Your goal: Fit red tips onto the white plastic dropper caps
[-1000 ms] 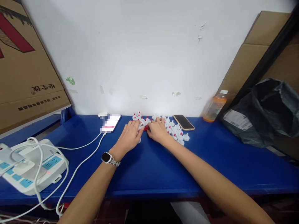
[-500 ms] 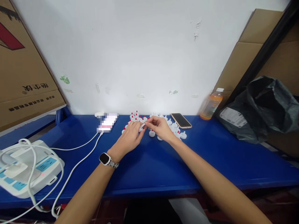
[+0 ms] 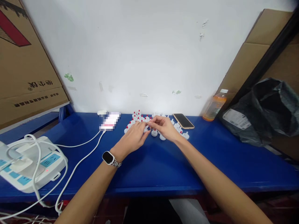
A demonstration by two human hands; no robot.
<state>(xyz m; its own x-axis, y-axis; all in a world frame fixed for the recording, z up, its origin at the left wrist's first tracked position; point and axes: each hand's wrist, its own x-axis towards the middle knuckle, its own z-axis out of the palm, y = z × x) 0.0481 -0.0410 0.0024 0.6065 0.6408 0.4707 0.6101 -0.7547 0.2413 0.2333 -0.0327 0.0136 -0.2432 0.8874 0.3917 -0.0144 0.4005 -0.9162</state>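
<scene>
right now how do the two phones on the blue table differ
The phone left of the hands has a lit screen and a white cable plugged into it; the phone right of the hands has a dark screen and no cable. The left one looks white-edged, the right one tan-edged. Both lie flat, screen up, near the wall on the blue table.

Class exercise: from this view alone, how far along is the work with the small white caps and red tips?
Looks done: the red-tipped caps grouped near the wall. In hand: the left hand and right hand meet fingertip to fingertip over a tiny piece, too small to identify. Left: the plain white caps by the right hand, showing no red.
</scene>
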